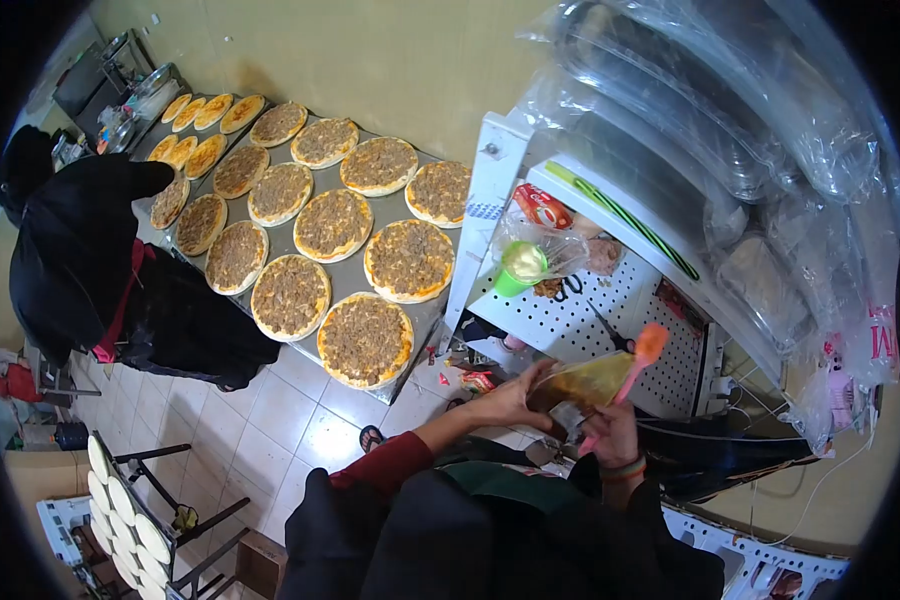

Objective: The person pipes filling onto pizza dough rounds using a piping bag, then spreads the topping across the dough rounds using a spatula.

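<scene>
The left hand (pixel 510 402) is closed around the left side of a transparent plastic container (pixel 592 378) with amber-yellow colouring; whether its wall is rigid or soft cannot be told. The container is tilted and sits between the two hands, in front of the torso.

The right hand (pixel 615 435) is closed around the pink handle of a silicone utensil (pixel 650 345). The orange head of the utensil projects above the fist, beyond the right end of the container; a short length of handle shows below the fist. Whether the right fingers also touch the container cannot be determined.

Beyond the container is a white perforated shelf (pixel 570 312). It carries a green cup (pixel 515 280) holding a pale substance, and a red packet (pixel 543 207) near the cup. A green-and-black striped item (pixel 635 220) lies along the white ledge above.

To the left of the shelf, meat-topped flatbreads (pixel 365 340) are laid out in rows on a dark work surface (pixel 342 276), well apart from the hands. A co-worker in black clothing (pixel 70 240) stands at the far left of this surface.
</scene>
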{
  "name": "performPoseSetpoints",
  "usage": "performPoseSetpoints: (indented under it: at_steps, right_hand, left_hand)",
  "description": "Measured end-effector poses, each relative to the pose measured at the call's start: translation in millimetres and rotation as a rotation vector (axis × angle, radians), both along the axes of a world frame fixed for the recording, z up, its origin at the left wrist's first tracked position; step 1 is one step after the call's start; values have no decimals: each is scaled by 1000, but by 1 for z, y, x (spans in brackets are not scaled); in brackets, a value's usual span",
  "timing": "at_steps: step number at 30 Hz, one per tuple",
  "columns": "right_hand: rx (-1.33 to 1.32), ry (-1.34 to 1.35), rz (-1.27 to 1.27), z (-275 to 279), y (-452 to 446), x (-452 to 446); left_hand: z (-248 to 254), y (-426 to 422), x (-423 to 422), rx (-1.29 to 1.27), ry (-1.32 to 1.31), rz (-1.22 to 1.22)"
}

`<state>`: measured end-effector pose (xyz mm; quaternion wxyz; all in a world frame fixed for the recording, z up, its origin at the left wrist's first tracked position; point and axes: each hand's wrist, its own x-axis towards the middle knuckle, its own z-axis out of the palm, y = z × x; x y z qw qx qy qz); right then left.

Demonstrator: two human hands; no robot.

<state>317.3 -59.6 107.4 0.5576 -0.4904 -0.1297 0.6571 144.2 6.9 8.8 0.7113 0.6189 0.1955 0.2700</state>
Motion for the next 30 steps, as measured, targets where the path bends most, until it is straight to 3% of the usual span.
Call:
performPoseSetpoints:
  at_steps: [2,4,8,9,14,15,16,18,23,26,28,30]
  right_hand:
    - [-40,99,195,8,4,-26]
    - [-103,116,206,6,6,-51]
    - [32,143,348,21,14,-118]
    - [93,25,418,26,15,-134]
    - [462,-433,738,41,12,-231]
    - [485,-404,871,47,9,-257]
    - [628,-485,938,18,13,-275]
    - [795,-330,1008,3,-3,-337]
    - [880,-253,1206,-10,-72,-481]
    - [899,-219,1365,-3,-115,-552]
    - [895,-249,1515,-3,-139,-594]
    - [969,-237,1570,2,-167,-639]
  left_hand:
    - [36,0,-21,-31,-8,-82]
    - [38,-11,-38,-340,-233,-110]
    - [27,-47,-90,-275,-116,227]
    - [28,-57,-112,-409,-23,156]
    - [41,-126,-205,-294,-162,540]
    - [45,-143,-226,-286,-171,607]
    - [48,-161,-247,-280,-180,670]
    - [38,-197,-287,-275,-182,757]
    - [33,-281,-383,-258,-169,990]
    - [47,-329,-429,-240,-302,1168]
    - [40,-355,-450,-508,-782,1256]
    - [27,-362,-472,-375,-788,1459]
